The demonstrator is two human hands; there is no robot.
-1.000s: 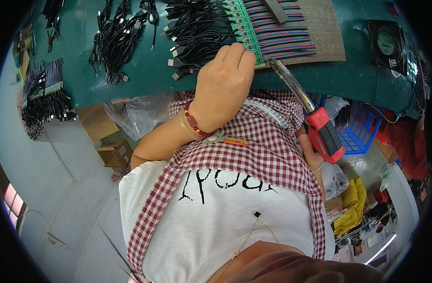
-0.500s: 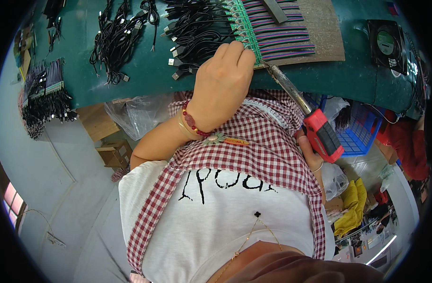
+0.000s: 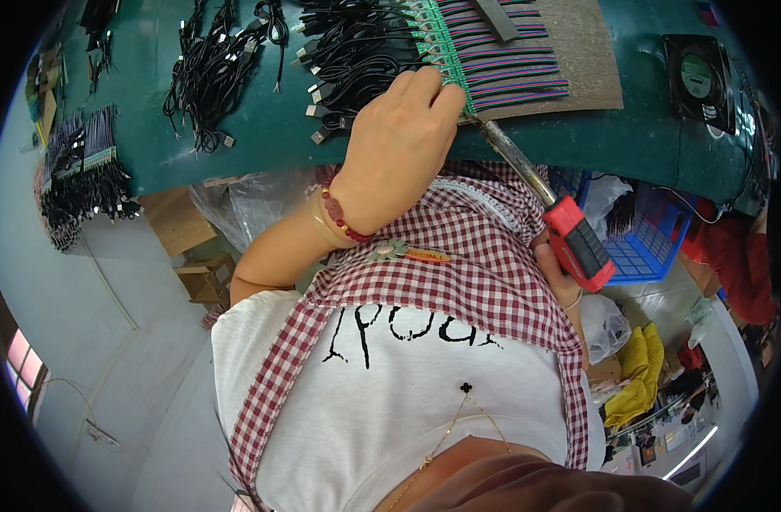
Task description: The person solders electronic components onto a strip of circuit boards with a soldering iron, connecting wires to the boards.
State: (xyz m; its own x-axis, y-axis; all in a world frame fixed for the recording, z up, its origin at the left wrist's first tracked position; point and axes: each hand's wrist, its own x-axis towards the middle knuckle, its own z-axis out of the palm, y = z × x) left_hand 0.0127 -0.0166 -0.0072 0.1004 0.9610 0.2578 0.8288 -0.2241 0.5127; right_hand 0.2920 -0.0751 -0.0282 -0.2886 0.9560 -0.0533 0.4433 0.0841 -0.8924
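Observation:
My left hand [image 3: 403,141] is closed at the near end of a strip of green circuit boards [image 3: 448,53], knuckles up. Its fingertips are turned away, so what they pinch is hidden. Black USB cables [image 3: 348,81] run from the left up to the boards, and striped flat wires [image 3: 514,92] stick out on their right side. My right hand [image 3: 556,275], partly covered by the handle, grips a soldering iron [image 3: 578,243] with a red and black handle. The iron's tip points up and left, at the near corner of the boards, close to my left fingers.
Under the boards lies a brown sheet [image 3: 593,64] with a grey bar [image 3: 495,19] on top. More black cables [image 3: 215,68] lie on the green table [image 3: 143,94]. At the right sit a black fan-like device [image 3: 699,83] and, lower, a blue crate [image 3: 642,247].
My left hand has shifted slightly left and its wrist has turned a little. The soldering iron has moved slightly left, its tip now nearer the board's corner.

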